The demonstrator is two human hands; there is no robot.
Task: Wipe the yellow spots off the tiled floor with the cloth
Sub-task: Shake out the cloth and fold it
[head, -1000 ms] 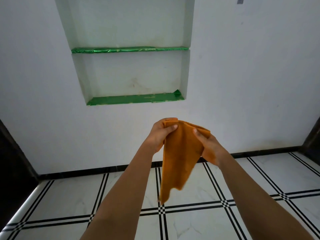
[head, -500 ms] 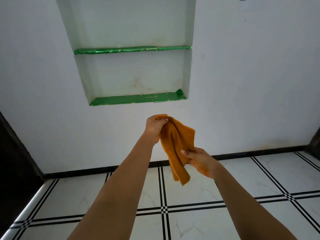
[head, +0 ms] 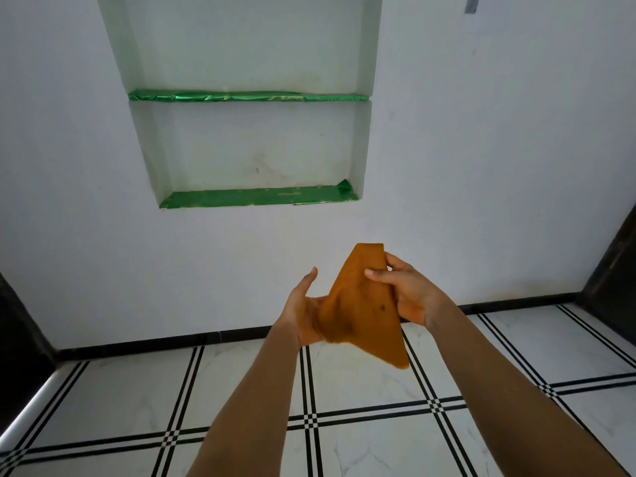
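An orange cloth [head: 364, 311] hangs in the air between both hands, in front of the white wall. My right hand [head: 407, 292] pinches its upper edge between thumb and fingers. My left hand [head: 304, 313] holds the lower left part of the cloth in its palm, thumb up. One corner of the cloth droops down to the right. The white tiled floor [head: 371, 383] with black double lines lies below. No yellow spots show on the tiles in view.
A wall niche with two green-lined shelves [head: 258, 197] is set in the white wall ahead. A black skirting [head: 155, 344] runs along the wall's foot. Dark door frames stand at the far left [head: 17, 339] and far right [head: 616, 256].
The hands swapped heights: the right hand rose to grip the cloth's top, the left hand dropped to its lower part. The cloth went from hanging long to bunched and spread between them.
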